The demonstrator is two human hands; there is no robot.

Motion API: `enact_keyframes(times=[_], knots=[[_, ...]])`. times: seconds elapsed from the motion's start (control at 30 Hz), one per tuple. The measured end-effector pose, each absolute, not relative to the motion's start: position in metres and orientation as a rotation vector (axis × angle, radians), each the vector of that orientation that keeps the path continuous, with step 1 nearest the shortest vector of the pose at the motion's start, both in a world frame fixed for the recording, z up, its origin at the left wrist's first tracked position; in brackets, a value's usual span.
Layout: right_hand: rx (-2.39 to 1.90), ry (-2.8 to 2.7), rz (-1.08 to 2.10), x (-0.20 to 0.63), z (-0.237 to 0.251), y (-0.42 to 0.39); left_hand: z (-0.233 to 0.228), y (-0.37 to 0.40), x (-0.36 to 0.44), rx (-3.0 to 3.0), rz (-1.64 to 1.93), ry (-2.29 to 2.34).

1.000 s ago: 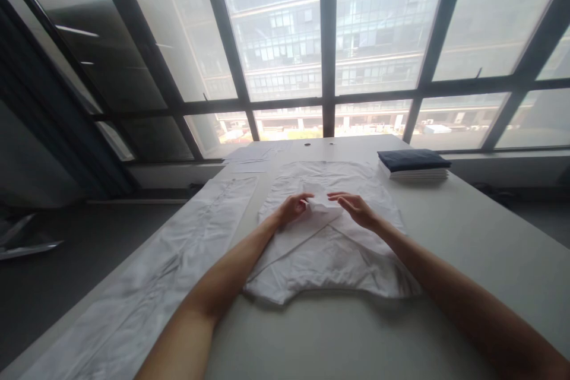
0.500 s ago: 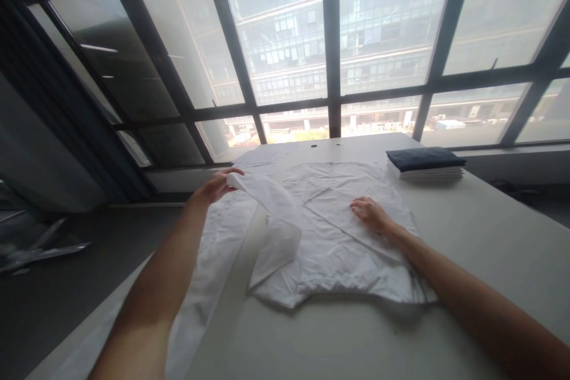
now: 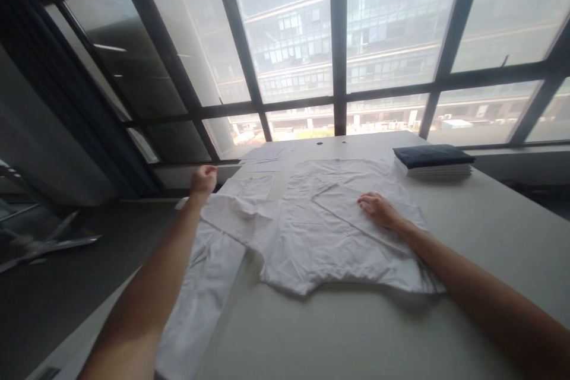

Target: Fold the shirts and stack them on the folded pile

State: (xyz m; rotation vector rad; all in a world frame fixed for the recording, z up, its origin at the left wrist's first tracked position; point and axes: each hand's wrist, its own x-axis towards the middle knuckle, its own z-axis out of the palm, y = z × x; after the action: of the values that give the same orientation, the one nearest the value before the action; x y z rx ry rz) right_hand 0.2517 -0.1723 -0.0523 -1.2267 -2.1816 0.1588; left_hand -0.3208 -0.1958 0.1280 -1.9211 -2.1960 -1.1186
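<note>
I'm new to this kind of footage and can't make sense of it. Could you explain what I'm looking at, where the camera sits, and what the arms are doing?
No machine here: these are a person's two bare arms, filmed by a camera worn on their head, looking forward and down. That is why the arms enter from the bottom edge.

A long pale grey table stands before large windows. A crumpled white cotton shirt lies spread on it. The left hand is closed on the end of the shirt's sleeve, drawn out to the side. The right hand lies flat, palm down, on the shirt body.

Another white cloth lies along the table's left edge. Farther off are a folded stack of fabric, dark blue on top, and some white paper sheets.
</note>
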Motion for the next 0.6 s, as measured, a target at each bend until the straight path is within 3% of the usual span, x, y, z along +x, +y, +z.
enact_keyframes(times=[0.3,0.6], knots=[[-1.23,-2.172,0.185,0.251,-0.05,-0.176,0.05,-0.191,-0.241,-2.579,-0.537,-2.153],[-1.226,-2.123,0.234,0.247,-0.048,-0.178,0.071,-0.191,-0.307,-2.42,-0.486,-2.229]])
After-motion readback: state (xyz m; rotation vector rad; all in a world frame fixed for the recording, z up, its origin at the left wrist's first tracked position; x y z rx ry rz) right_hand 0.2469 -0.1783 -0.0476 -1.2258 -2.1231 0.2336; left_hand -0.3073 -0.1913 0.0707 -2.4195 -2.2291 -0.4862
